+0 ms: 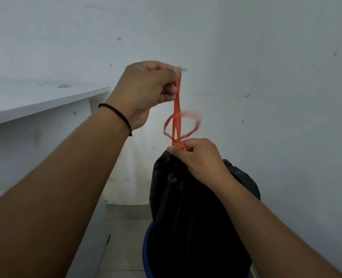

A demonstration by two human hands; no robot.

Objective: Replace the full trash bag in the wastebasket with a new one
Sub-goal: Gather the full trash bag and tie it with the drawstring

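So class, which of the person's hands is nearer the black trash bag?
Right. The right hand pinches the black trash bag at its neck; the left hand holds the red drawstring higher up.

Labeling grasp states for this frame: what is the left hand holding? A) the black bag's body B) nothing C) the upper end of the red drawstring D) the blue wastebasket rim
C: the left hand pinches the top of the red drawstring and holds it taut above the black trash bag, while the right hand grips the gathered neck where the string comes out.
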